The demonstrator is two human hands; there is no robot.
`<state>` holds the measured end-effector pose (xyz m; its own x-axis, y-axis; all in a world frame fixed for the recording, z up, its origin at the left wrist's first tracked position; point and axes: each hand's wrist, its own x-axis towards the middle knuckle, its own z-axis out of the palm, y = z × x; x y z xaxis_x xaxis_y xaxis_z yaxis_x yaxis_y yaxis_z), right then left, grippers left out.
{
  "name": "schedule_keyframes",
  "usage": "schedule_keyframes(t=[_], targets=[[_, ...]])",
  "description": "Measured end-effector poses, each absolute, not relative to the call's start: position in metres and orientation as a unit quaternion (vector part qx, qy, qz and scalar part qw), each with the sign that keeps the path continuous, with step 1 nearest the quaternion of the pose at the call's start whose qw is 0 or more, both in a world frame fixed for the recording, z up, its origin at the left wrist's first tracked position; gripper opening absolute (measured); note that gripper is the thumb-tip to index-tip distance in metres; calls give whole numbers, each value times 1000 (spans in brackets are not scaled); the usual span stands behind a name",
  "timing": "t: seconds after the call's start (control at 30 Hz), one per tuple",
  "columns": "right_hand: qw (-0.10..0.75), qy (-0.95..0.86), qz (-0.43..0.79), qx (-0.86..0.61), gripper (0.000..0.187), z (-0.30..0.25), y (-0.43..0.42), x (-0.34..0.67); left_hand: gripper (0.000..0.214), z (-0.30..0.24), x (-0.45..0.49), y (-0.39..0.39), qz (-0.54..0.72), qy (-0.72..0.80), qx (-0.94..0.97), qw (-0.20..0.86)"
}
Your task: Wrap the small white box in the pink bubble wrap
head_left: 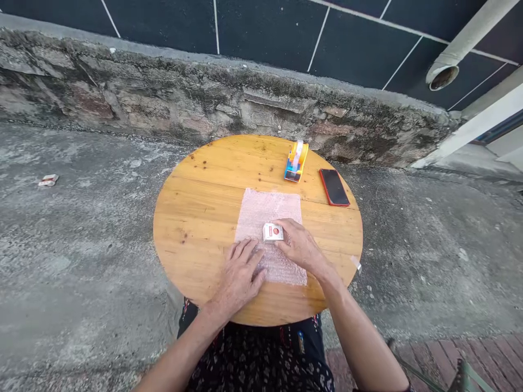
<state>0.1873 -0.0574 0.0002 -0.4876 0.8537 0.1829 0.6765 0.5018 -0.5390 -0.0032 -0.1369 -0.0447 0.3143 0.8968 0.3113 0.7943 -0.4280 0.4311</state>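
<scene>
A sheet of pinkish bubble wrap (267, 209) lies flat in the middle of a round wooden table (196, 218). A small white box with a red mark (272, 232) sits on the sheet. My right hand (300, 246) rests beside the box, its fingertips gripping the box's right side. My left hand (241, 275) lies flat with fingers stretched out on the near left corner of the sheet, holding nothing.
A yellow and blue tape dispenser (296, 161) stands at the table's far side, with a red phone (334, 187) face up to its right. Rough concrete ground surrounds the table; a stone wall (163, 103) runs behind. A white pipe (453, 54) hangs at upper right.
</scene>
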Motion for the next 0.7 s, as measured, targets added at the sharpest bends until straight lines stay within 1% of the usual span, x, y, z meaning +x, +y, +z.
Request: schedule_keyframes(t=[0.17, 0.4, 0.53, 0.63, 0.7], targets=[[238, -832, 201, -459, 50, -1, -59, 185, 33, -46, -3, -137, 267, 524, 803, 97], [228, -834, 201, -460, 49, -2, -62, 186, 34, -47, -3, -138, 264, 523, 805, 89], [225, -838, 189, -460, 49, -4, -63, 186, 34, -48, -3, -137, 262, 517, 811, 82], [241, -832, 166, -472, 52, 0, -69, 191, 34, -49, -4, -137, 267, 512, 813, 77], [260, -814, 149, -497, 46, 6, -81, 199, 35, -49, -6, -136, 280, 506, 812, 81]])
